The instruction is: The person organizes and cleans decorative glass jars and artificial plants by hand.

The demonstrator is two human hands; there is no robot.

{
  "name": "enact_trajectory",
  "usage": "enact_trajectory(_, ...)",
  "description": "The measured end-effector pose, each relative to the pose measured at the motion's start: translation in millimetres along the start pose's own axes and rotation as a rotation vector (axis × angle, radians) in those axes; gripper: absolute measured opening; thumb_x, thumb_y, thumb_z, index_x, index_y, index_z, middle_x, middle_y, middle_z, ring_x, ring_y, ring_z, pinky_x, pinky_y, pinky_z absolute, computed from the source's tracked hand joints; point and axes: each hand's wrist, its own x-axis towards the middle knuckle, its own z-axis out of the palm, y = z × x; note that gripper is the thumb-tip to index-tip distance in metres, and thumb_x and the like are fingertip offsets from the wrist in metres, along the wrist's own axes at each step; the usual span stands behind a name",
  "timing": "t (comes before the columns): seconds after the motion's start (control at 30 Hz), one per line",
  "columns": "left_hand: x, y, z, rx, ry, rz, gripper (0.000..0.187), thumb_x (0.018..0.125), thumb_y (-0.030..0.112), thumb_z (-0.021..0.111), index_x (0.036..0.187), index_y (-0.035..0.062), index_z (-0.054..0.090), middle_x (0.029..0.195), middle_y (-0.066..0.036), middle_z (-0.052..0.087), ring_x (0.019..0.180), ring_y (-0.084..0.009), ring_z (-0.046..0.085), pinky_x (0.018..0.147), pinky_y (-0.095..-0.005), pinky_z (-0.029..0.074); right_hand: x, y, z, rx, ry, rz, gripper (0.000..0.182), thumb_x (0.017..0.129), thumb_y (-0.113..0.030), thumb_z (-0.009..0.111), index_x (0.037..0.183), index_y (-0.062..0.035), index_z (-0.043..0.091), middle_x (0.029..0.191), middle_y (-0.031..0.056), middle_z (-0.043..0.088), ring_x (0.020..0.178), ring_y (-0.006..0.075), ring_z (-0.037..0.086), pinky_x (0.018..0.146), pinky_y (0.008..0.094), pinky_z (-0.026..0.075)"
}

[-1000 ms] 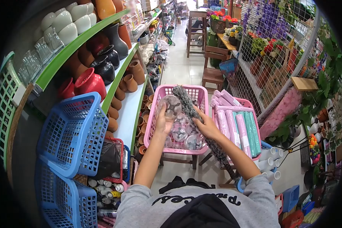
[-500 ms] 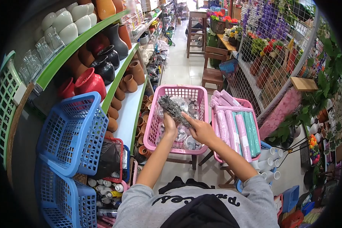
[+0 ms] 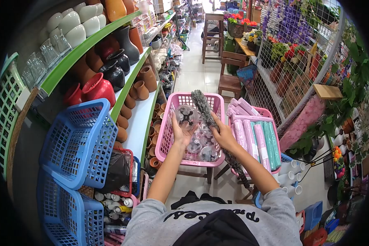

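Observation:
My left hand (image 3: 180,132) grips a clear round plastic piece (image 3: 186,116) with a black cross-shaped part at its centre, tilted up over the pink basket (image 3: 161,152). In my right hand (image 3: 223,135) is a grey fluffy duster (image 3: 201,103), its head pointing away from me over the basket and its other end running down beneath my right forearm. Several similar clear round pieces (image 3: 208,153) lie inside the basket, below my hands.
A second pink basket (image 3: 279,160) at the right holds pink and green wrapped bundles (image 3: 265,137). Blue baskets (image 3: 78,143) stand at the left, beside shelves of clay pots (image 3: 141,90). Wooden chairs (image 3: 232,74) and a wire grid (image 3: 293,61) line the aisle.
The duster has swung off the left hand's piece to the right, from lying across it to standing lengthwise. The clear round piece now shows plainly in the left hand.

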Motion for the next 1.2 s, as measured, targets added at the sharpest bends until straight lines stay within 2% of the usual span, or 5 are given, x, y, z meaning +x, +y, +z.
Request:
enact_trajectory(0.07,7,-1,-4,-0.069,-0.081,-0.063,0.062,0.081,0.065,0.050,0.117,0.0139,0.052,0.096,-0.003,0.059,0.084,-0.0208,0.063,0.065,-0.0321,0.056,-1,-4,0,0.216,-0.134,0.101,0.058,0.088,-0.010,0.053,0.142,-0.0149,0.031,0.135,0.0230,0.044,0.124,0.0279,0.045,0.101,0.0326,0.034)
enact_trajectory(0.17,37,-19,-27,-0.075,-0.256,-0.105,0.057,0.083,0.061,0.051,0.113,0.0127,0.054,0.091,-0.003,0.061,0.084,-0.0204,0.064,0.067,-0.0323,0.056,-2,-11,11,0.256,-0.068,-0.001,0.059,0.088,-0.010,0.053,0.142,-0.0128,0.029,0.134,0.0228,0.045,0.123,0.0268,0.046,0.100,0.0331,0.035)
enact_trajectory(0.5,9,4,6,-0.097,-0.281,-0.088,0.068,0.087,0.064,0.034,0.123,0.0092,0.052,0.117,-0.012,0.057,0.109,-0.0281,0.053,0.096,-0.0493,0.040,-1,-9,10,0.122,-0.096,-0.224,0.059,0.085,-0.010,0.053,0.140,-0.0177,0.033,0.097,0.0271,0.062,0.090,0.0433,0.060,0.081,0.0432,0.047)
enact_trajectory(0.73,8,23,-15,-0.061,-0.367,-0.121,0.065,0.086,0.061,0.039,0.124,0.0094,0.051,0.119,-0.010,0.055,0.106,-0.0280,0.053,0.093,-0.0475,0.042,9,-4,-52,-0.313,-0.446,-0.038,0.060,0.082,-0.015,0.055,0.139,-0.0241,0.036,0.073,0.0260,0.059,0.065,0.0395,0.060,0.068,0.0463,0.047)
enact_trajectory(1.2,7,19,-11,0.139,-0.355,-0.057,0.059,0.087,0.058,0.036,0.123,0.0132,0.051,0.120,-0.007,0.055,0.110,-0.0260,0.052,0.091,-0.0471,0.044,14,-14,-69,-0.471,-0.451,-0.080,0.061,0.082,-0.013,0.054,0.139,-0.0266,0.036,0.072,0.0235,0.060,0.065,0.0406,0.059,0.066,0.0449,0.048)
